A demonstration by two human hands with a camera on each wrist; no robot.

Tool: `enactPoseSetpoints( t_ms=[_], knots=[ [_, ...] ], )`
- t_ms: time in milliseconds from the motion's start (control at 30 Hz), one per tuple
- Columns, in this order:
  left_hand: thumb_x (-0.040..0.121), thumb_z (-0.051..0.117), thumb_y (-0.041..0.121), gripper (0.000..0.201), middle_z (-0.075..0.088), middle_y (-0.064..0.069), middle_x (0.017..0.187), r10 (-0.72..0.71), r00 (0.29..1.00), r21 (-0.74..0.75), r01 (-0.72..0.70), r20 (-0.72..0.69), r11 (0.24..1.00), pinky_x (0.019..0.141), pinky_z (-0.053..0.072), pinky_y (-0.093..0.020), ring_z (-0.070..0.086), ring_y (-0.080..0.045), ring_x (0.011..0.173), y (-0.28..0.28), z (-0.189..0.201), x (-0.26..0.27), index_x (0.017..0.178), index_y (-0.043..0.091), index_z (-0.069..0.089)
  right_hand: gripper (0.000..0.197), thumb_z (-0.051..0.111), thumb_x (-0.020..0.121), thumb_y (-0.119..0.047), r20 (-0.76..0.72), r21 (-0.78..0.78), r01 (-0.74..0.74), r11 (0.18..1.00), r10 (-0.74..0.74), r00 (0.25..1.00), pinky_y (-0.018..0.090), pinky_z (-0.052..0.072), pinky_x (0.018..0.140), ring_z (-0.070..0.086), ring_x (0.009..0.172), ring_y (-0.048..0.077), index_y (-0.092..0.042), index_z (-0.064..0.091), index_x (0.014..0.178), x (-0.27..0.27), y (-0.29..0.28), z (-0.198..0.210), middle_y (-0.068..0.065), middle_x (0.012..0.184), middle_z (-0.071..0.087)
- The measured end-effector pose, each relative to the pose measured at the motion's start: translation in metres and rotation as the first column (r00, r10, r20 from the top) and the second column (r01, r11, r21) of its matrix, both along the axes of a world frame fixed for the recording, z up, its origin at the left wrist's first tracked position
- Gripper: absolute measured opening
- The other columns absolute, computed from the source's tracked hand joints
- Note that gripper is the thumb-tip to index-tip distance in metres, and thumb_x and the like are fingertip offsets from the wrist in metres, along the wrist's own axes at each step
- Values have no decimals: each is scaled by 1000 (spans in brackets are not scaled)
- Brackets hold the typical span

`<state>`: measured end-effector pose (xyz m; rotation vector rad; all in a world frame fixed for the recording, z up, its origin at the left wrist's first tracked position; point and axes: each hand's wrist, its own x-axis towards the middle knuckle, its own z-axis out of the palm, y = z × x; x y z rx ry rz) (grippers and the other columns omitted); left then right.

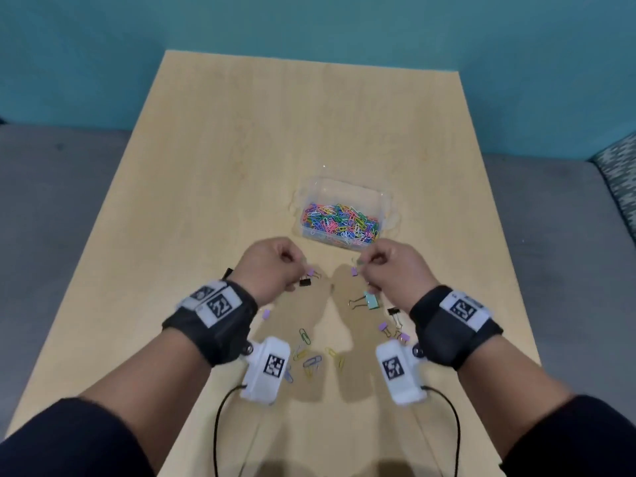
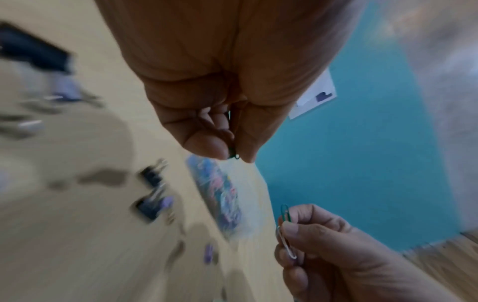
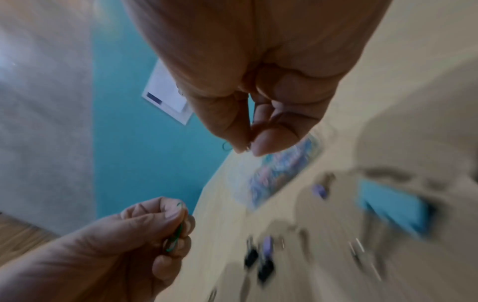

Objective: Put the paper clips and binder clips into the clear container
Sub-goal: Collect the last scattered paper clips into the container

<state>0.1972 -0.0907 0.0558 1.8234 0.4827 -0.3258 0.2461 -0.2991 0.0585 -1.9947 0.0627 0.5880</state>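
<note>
The clear container [image 1: 385, 201] stands mid-table, holding a heap of coloured paper clips [image 1: 340, 220]. My left hand [image 1: 292, 261] hovers just in front of it, left of centre, and pinches a dark green paper clip [image 2: 233, 156] between thumb and finger. My right hand [image 1: 366, 262] hovers beside it and pinches a green paper clip [image 2: 285, 212] and a white paper clip [image 2: 287, 244]. Loose on the table below the hands are a teal binder clip [image 1: 371, 300], black binder clips [image 1: 304, 282] and small purple binder clips [image 1: 383, 327]. Several paper clips [image 1: 311, 361] lie between my wrists.
The wooden table [image 1: 223, 166] is bare behind and to the left of the container. Grey floor and a teal wall surround it. A patterned seat [image 1: 619, 160] shows at the right edge. Both wrist views are blurred by motion.
</note>
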Motion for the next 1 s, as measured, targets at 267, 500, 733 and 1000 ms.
enactPoseSetpoints(
  t_ms=[267,500,733,1000],
  knots=[
    [81,67,21,17,62,3,91,-228,964,445,146,136,884,74,47,-28,60,-18,83,-25,20,94,97,17,64,10,61,79,-11,261,-366,-57,929,160,952,31,49,68,60,74,21,-20,63,84,85,17,13,-2,79,63],
    [87,57,18,22,58,-4,102,-406,906,597,261,119,759,79,46,-32,59,-24,88,3,-13,4,108,19,65,21,50,90,-10,341,-501,-226,835,431,835,35,46,76,59,89,29,-15,64,104,9,-6,6,9,102,61],
    [69,71,11,58,56,3,96,-663,745,648,542,-75,535,65,54,-32,57,-19,83,18,-68,-117,122,28,55,34,55,84,-10,106,-608,-587,535,787,608,32,44,71,49,90,24,-20,56,117,-113,-31,-41,-1,102,55],
    [80,51,9,23,50,2,98,-706,694,648,604,-142,464,71,49,-39,48,-21,92,6,-65,-107,97,22,60,12,52,90,-16,44,-624,-564,541,745,666,32,42,76,39,97,20,-17,52,102,-105,-4,-47,-1,106,46]
  ],
)
